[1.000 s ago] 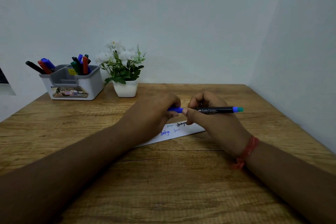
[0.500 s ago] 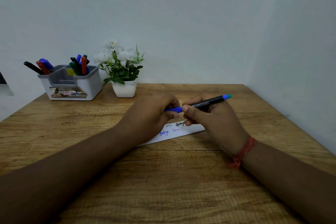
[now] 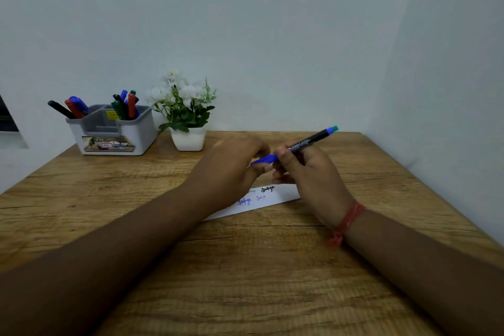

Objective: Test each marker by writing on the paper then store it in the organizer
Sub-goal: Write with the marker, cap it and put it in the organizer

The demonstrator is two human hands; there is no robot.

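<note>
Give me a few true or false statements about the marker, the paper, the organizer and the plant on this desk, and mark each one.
1. The right hand grips a black-barrelled marker with a blue cap. True.
2. The white paper strip is blank. False: it carries handwriting in black and blue.
3. The grey plastic organizer holds several markers. True.
4. The white-flowered plant in a white pot stands left of the organizer. False: it stands to its right.
5. The left hand rests flat on the wooden desk. False: its fingers are at the marker's blue end.

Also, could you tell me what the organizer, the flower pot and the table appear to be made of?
Organizer: likely plastic, matte grey-white, with smooth moulded walls and rounded corners.
Flower pot: white and smooth, either glazed ceramic or plastic; I cannot tell which.
Table: wood or wood-look laminate, with visible brown grain and a low sheen.
</note>
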